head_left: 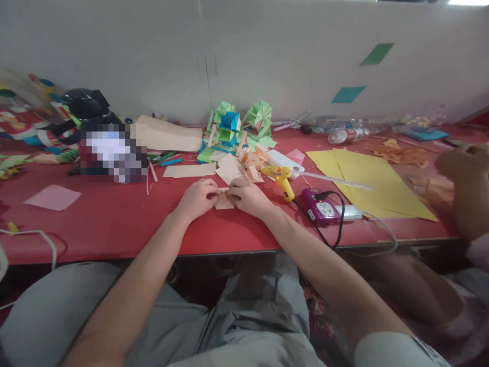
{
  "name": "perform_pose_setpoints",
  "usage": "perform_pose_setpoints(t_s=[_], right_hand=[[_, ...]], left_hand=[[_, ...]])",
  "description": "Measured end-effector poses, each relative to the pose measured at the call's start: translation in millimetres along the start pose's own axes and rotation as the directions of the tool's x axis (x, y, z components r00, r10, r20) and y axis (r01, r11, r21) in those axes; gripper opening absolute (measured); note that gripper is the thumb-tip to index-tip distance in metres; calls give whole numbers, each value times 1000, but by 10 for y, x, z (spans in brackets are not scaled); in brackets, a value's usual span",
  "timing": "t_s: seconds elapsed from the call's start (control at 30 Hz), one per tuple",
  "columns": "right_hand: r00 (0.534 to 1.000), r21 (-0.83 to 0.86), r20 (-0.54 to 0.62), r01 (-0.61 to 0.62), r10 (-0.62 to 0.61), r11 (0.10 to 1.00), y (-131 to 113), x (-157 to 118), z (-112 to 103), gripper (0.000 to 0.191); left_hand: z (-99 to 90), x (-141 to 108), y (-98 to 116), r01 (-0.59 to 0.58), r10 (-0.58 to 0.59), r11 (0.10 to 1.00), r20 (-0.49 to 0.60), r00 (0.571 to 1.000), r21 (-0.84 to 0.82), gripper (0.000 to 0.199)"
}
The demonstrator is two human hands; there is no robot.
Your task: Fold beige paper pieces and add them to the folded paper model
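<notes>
A small piece of peach paper (224, 203) with folds in it lies on the red table in front of me. My left hand (200, 198) pinches its left side between thumb and fingers. On the other side my right hand (249, 197) has its fingers closed on the paper's right part, and the fingertips of both hands nearly meet. Just beyond are loose peach paper pieces (228, 169) and a heap of folded peach paper (254, 158). Right of my right hand rests a yellow glue gun (281, 181) with a clear glue stick in its back.
Green and blue folded-paper models (229, 127) stand at the back. A purple power socket (324, 206) with cables and yellow paper sheets (376, 181) lie on the right. Another person's hand (464, 163) is at the far right. A pink sheet (52, 197) lies left.
</notes>
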State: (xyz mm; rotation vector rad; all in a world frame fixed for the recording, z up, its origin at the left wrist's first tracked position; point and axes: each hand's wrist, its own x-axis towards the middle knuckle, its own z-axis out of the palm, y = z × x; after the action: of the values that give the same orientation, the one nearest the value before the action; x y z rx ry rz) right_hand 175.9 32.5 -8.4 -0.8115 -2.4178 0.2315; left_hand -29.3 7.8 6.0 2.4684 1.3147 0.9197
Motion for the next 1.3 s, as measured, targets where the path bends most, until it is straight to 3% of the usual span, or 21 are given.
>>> perform_pose_setpoints(t_s=[0.3,0.5,0.9,1.13,1.3], right_hand=[[999,46,-14,-47,48,998,-112,-33,-65,11],[999,25,-4,-46,46,999,-103,-24,-45,10],[1000,56,-25,12,-11,998,-42,-17,-24,8],[999,95,-34,22,-19,995,-58,-31,-53,11],[997,170,-80,-4,18,985,1,-23,9,9]], left_hand=[[-19,2,114,43,-43,999,40,998,1,15],[-33,-6,99,-4,4,1000,57,998,2,15],[-109,-48,-25,29,-10,992,158,987,-121,15],[-143,-53,-56,15,-22,999,229,973,31,19],[-132,-38,12,47,-62,996,210,976,77,18]])
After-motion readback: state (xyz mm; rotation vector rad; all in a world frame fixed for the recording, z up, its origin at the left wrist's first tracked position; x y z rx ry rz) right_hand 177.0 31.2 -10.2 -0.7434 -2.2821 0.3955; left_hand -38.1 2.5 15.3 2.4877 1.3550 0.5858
